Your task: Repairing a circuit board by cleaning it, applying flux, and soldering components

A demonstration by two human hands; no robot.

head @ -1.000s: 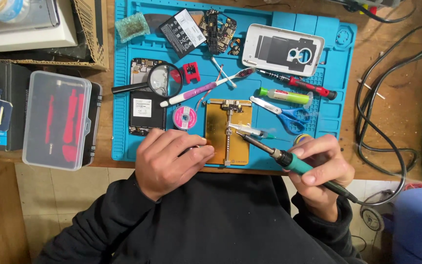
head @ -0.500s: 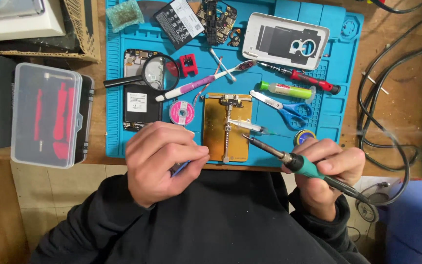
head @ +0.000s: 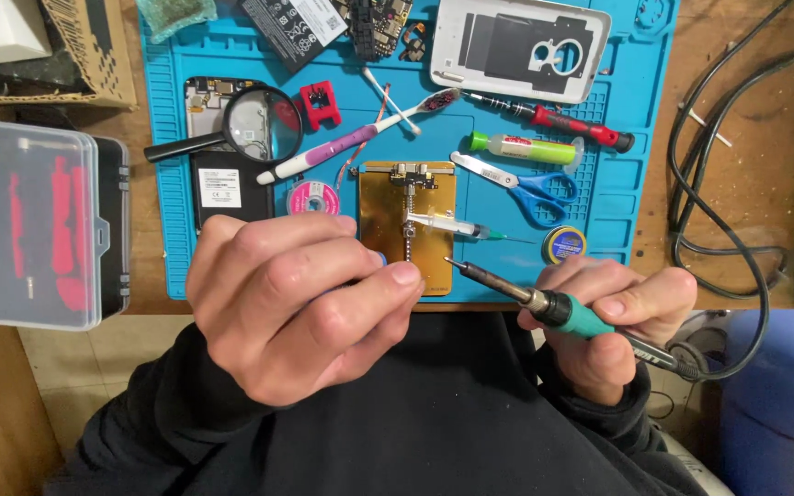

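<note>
The right hand [head: 613, 317] is curled into a clenched grip around the soldering iron [head: 553, 303], thumb laid along its teal collar, the dark tip slanting up and away from the grip toward the gold board holder [head: 380, 230]. The iron's black cord trails off behind the grip. The left hand [head: 296, 308] is held knuckles-up, its grip pinched on something small and blue, mostly hidden by the fingers. Just beyond both grips lies a syringe [head: 448, 225] on the holder, atop the blue mat [head: 507, 138].
</note>
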